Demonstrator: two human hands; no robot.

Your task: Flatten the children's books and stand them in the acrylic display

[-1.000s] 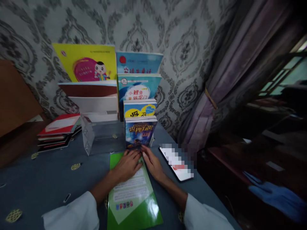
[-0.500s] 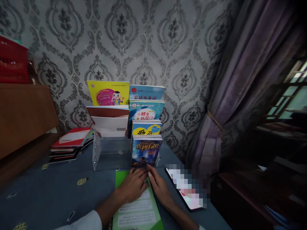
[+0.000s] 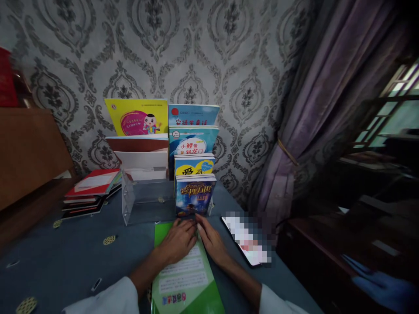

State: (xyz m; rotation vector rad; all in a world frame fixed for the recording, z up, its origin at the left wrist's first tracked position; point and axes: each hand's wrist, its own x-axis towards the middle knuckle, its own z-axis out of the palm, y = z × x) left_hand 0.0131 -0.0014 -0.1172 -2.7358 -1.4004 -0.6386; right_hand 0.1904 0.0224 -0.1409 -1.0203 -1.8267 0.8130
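Note:
A green book lies flat on the table in front of me, its printed text upside down from my side. My left hand rests palm down on its far part, fingers laid out and slightly bent. Along the book's far right edge lies my right hand, fingers stretched forward, the tips close to the left hand's fingers. Neither hand visibly grips anything. Just beyond the fingertips, a dark blue book stands upright in the front tier of a clear stepped rack.
Behind it in the rack stand a yellow-and-blue book, teal book, blue book and yellow book. A pile of books lies left. A phone is on the right, near a tied curtain.
The view has shifted, so the rack and books appear slightly higher and further left, and more of the green book's near end shows. Both hands stay on the green book.

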